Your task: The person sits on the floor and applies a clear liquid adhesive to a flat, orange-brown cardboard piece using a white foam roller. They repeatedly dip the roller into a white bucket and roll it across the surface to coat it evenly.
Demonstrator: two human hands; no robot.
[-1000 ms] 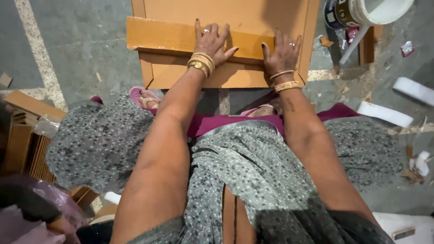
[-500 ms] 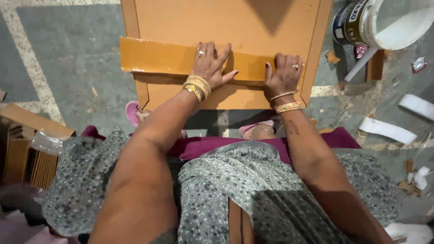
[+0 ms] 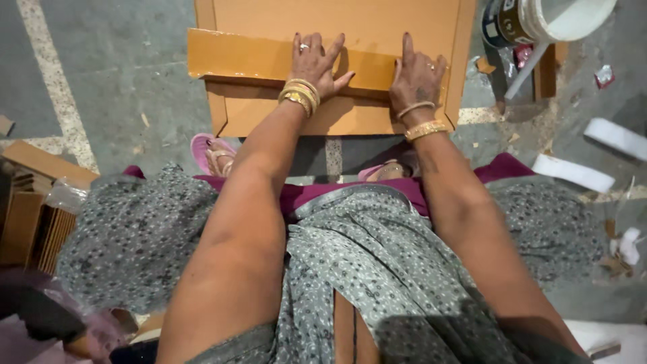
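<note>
Crouches over the grey floor (image 3: 121,81), with an orange-brown cardboard sheet (image 3: 350,17) lying at 12 o'clock. Presses the left hand (image 3: 315,62) palm down on a folded cardboard flap (image 3: 236,57), with fingers spread and thumb pointing toward 3 o'clock. Lays the right hand (image 3: 416,77) on the same flap, just toward 3 o'clock from the left one, also flat and open, with the index finger stretched toward 12 o'clock. Pinches nothing with either hand; only pushes down.

Judging from the lie of the board: flap across the sheet already turned over and held down along most of its length. Seems not fully settled at the 9 o'clock end, where it juts past the sheet's edge and throws a shadow beneath. Cannot tell whether any glue is under it. Narrow side strips of the sheet, at 9 and 3 o'clock, appear raised.

Around: a white bucket (image 3: 573,13) and a dark tin (image 3: 502,23) at 1 o'clock, white strips (image 3: 573,172) on the floor at 3 o'clock, a stack of brown cardboard pieces (image 3: 27,202) at 9 o'clock, pink sandals (image 3: 209,152) just below the sheet.
</note>
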